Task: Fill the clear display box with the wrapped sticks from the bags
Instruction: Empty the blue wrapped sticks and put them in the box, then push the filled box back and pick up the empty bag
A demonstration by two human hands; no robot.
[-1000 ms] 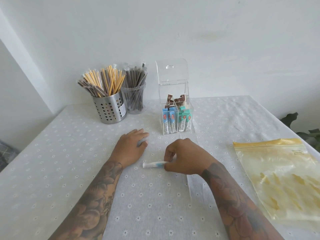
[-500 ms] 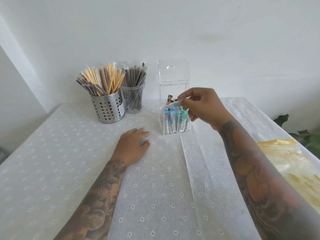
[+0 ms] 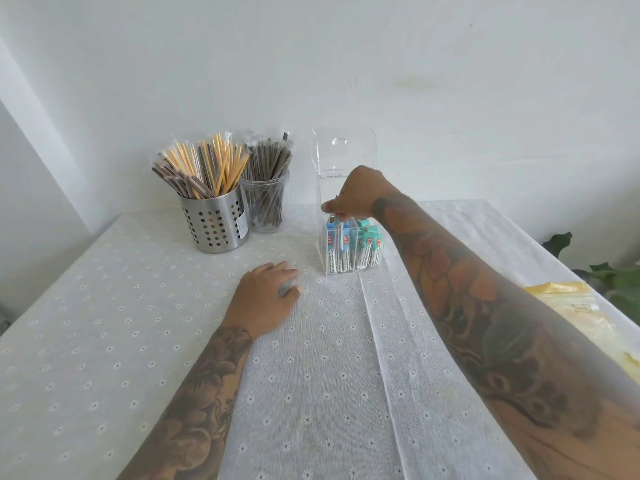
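The clear display box stands at the back middle of the table, lid raised. Blue wrapped sticks fill its front left compartment and green ones the front right. My right hand hovers over the left compartment, fingertips pinching the top of a blue wrapped stick that stands partly inside it. My left hand lies flat on the cloth, fingers apart, left of the box. A yellow-topped zip bag lies at the right table edge, partly hidden by my right forearm.
A perforated steel cup full of wrapped straws and a clear cup of dark straws stand left of the box by the wall. Plant leaves rise past the right table edge. A white flowered cloth covers the table.
My right hand picked a blue stick up from the cloth, carried it to the box and lowered it into the front left compartment. My left hand stayed put.
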